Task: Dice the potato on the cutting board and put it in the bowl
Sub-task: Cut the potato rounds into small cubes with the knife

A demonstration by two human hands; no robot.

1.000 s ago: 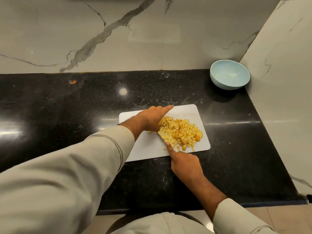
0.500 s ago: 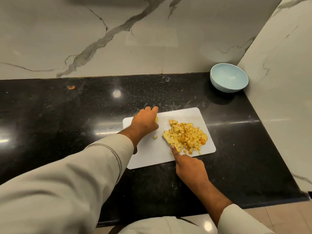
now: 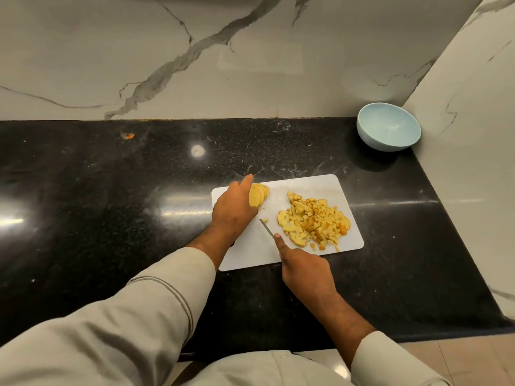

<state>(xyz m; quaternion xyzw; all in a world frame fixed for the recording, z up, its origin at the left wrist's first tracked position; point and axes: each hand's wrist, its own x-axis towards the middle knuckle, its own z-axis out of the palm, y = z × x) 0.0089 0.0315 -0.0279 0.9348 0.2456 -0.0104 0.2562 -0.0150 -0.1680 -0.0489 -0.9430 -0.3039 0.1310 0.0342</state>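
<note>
Slices [image 3: 259,195] gripped by left hand [image 3: 232,210] at board's [image 3: 320,182] far-left corner, knife [image 3: 266,228] clenched in right hand [image 3: 305,270]: fingertips risk being nicked if blade is brought close.

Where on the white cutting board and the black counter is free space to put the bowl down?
Bare black stone counter lies between the white plastic cutting board and the pale blue bowl, and left of the board. The board is crowded: diced potato pile, potato slices, knife, both hands.
</note>
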